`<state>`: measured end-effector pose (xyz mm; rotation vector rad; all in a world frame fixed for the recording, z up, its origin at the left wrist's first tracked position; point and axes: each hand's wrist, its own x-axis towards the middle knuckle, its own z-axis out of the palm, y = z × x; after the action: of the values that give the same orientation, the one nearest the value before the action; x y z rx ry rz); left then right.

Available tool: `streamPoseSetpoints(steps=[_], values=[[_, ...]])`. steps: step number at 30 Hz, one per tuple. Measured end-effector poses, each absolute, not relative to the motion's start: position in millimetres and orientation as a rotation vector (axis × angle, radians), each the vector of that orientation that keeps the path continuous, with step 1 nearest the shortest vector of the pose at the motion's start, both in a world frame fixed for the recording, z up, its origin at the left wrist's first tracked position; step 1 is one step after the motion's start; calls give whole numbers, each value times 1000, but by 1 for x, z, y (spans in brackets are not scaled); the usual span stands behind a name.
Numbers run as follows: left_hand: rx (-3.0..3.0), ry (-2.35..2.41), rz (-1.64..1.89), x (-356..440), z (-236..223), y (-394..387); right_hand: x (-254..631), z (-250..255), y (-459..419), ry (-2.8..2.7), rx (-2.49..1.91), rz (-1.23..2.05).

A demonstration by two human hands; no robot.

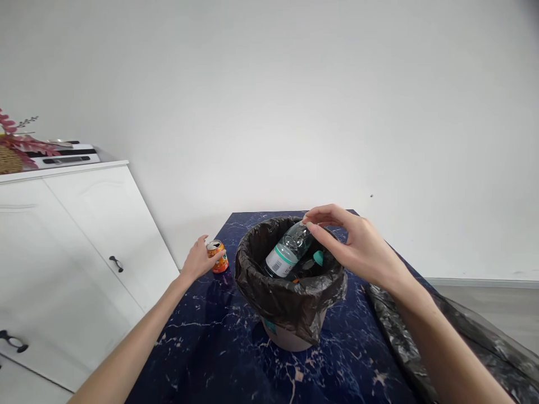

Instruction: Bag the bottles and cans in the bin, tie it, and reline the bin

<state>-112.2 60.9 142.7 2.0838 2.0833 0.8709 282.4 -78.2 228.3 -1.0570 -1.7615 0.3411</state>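
My right hand (351,244) hovers over a small bin (290,336) lined with a black bag (286,294). Its fingertips pinch the bottom end of a clear plastic bottle (288,252) with a white and green label. The bottle points neck-down into the bin, next to a teal-capped item (318,258). My left hand (201,259) reaches to an orange drink can (219,257) standing on the dark blue marbled table (219,348). Its fingers curl round the can's left side.
A loose black plastic bag (463,331) lies along the table's right edge. A white cabinet (71,264) stands at the left, with a basket of pink flowers (12,151) and a white appliance (67,154) on top. A white wall is behind.
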Motion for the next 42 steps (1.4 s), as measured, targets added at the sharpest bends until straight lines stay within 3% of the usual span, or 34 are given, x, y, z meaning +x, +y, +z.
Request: streamPoseSetpoints(steps=[7, 11, 14, 20, 28, 35, 42], values=[[1939, 2043, 1249, -100, 132, 56, 284, 224, -75, -1749, -1019, 346], [1947, 1871, 1594, -75, 179, 33, 283, 221, -72, -1713, -1008, 353], [1930, 1306, 1969, -48, 227, 1, 280, 220, -71, -1666, -983, 344], [2157, 1075, 1317, 3, 289, -65, 278, 219, -70, -1613, -936, 335], [2439, 1103, 605, 48, 286, -61, 286, 224, -72, -1631, -942, 355], [2470, 1077, 753, 59, 279, -59, 300, 231, -73, -1617, -975, 346], [2208, 1459, 1055, 5, 250, -27, 325, 211, -32, -1685, -1146, 438]])
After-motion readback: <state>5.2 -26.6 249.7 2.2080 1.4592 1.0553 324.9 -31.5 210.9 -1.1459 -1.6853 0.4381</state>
